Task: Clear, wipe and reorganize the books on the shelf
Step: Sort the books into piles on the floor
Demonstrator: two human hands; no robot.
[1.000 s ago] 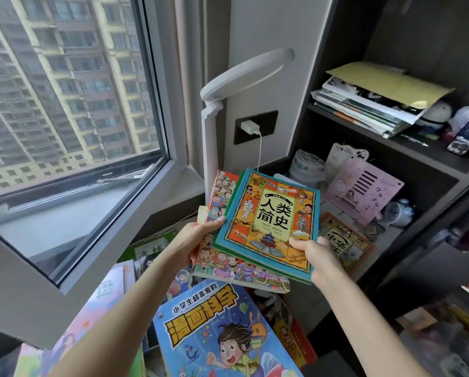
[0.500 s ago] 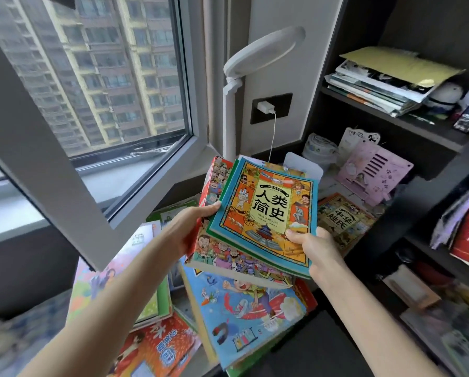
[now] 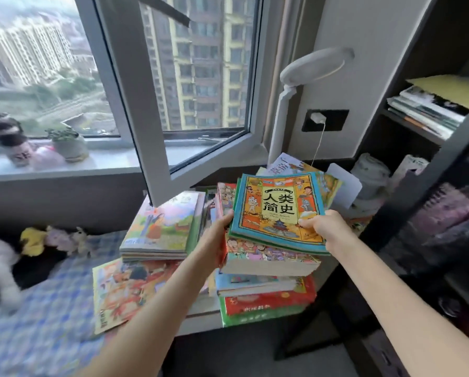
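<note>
While both hands gripped a held bundle of books [image 3: 278,213], the left hand [image 3: 217,235] clasped its left edge and the right hand [image 3: 323,227] pinched the lower right corner, thumb on the cover. That bundle sat above a stack of books [image 3: 266,295] on the desk. To the left lay another pile [image 3: 159,227] and a loose book [image 3: 119,292]. Behind stood a white lamp [image 3: 306,85]; the shelf [image 3: 418,129] at right held papers.
</note>
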